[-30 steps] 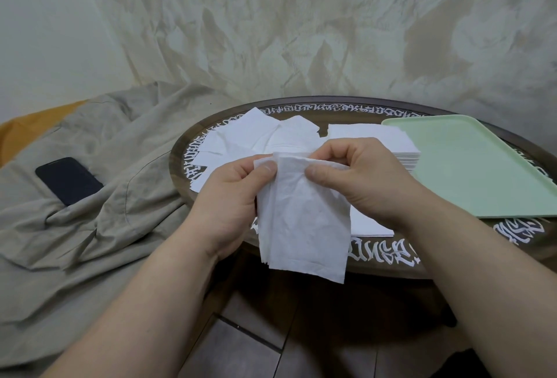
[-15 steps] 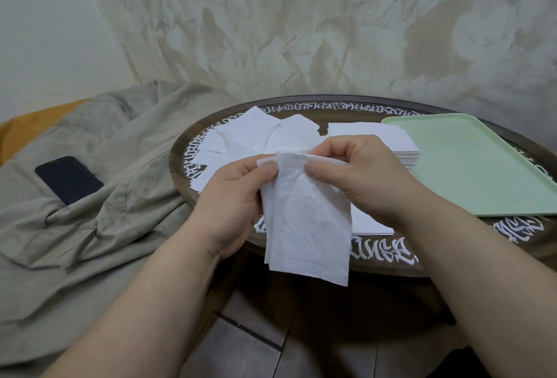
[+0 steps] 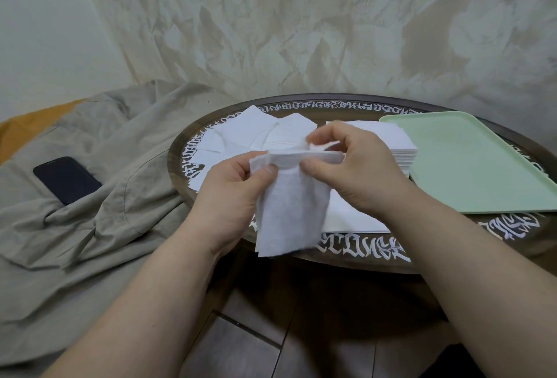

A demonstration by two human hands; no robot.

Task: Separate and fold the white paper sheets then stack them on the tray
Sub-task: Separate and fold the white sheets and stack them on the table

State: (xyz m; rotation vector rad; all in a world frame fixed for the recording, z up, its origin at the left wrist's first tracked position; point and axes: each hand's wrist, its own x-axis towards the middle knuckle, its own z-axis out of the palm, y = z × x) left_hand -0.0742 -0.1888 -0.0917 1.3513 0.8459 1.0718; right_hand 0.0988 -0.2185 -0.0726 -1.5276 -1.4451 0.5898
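A white paper sheet (image 3: 289,212) hangs in front of the round table's near edge, held by its top edge. My left hand (image 3: 232,194) pinches the top left corner between thumb and fingers. My right hand (image 3: 352,166) pinches the top right part, its fingers pulling a thin layer up and apart. A neat stack of white sheets (image 3: 398,148) lies behind my right hand. Loose spread sheets (image 3: 256,133) lie on the table's left side. The pale green tray (image 3: 470,166) sits at the right with nothing on it.
The dark round table (image 3: 346,254) has white lettering round its rim. A rumpled beige cloth (image 3: 90,212) covers the area to the left, with a black phone (image 3: 66,180) lying on it. A draped patterned backdrop hangs behind. Dark floor tiles lie below.
My right hand's fingers have lifted and peeled a layer of the sheet's top edge away from the rest. The sheet's lower part has drawn in slightly. My left hand keeps its pinch.
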